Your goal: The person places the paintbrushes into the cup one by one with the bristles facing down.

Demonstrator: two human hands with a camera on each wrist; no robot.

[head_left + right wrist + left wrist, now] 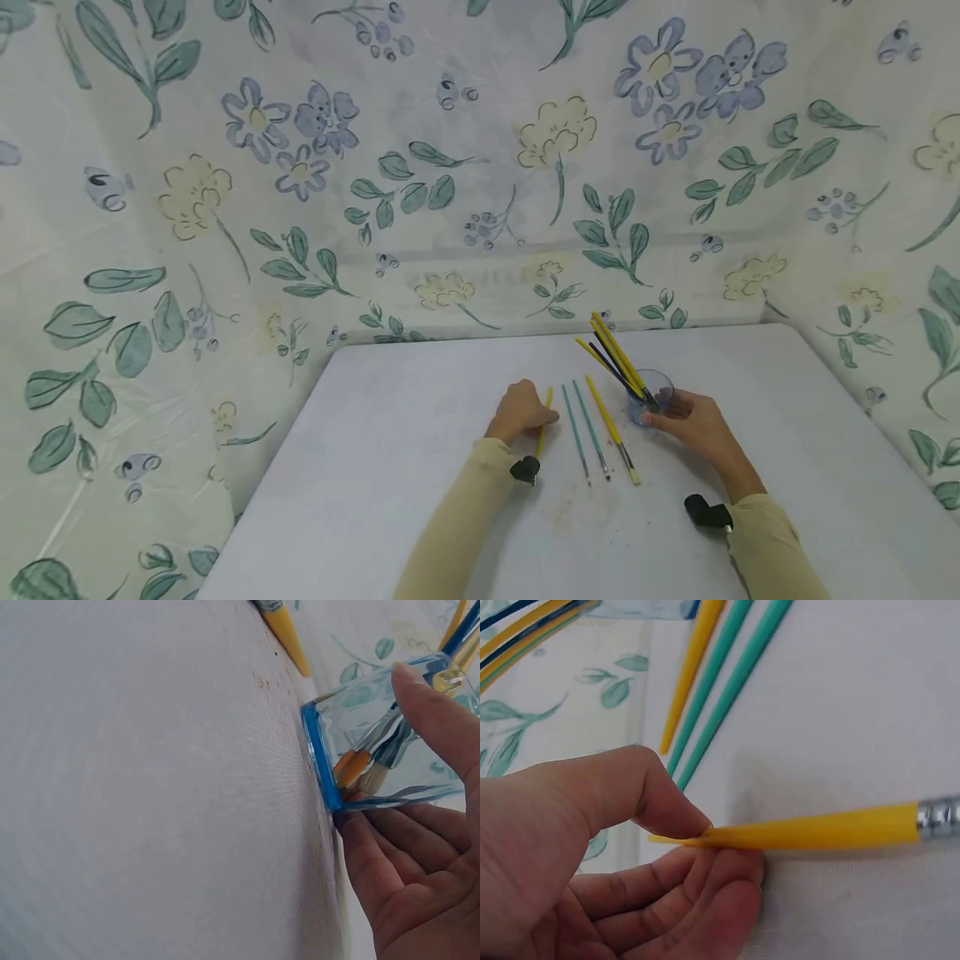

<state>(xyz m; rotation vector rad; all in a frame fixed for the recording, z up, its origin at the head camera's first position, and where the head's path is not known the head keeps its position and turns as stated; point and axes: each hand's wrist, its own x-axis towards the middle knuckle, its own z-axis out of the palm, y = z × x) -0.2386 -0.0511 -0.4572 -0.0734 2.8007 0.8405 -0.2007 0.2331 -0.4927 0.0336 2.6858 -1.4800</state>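
My left hand [519, 412] pinches a yellow paintbrush [817, 831] between thumb and fingers, near the thin end of its handle. In the left wrist view its silver ferrule points right, and the bristles are out of frame. My right hand [701, 427] grips a clear, blue-tinted glass [320, 757] around its side, thumb on one face and fingers on the other. Several yellow and dark-handled brushes [617, 357] lean in the glass, bristles down, handles sticking out to the upper left. Orange and pale bristles show through the wall near the base.
Between the hands lie two teal paintbrushes [577, 435] and another yellow paintbrush [606, 413], side by side with bristles toward me. They rest on a white table [390, 433] with faint brownish smudges. A floral-patterned sheet [450, 208] hangs behind and along the sides.
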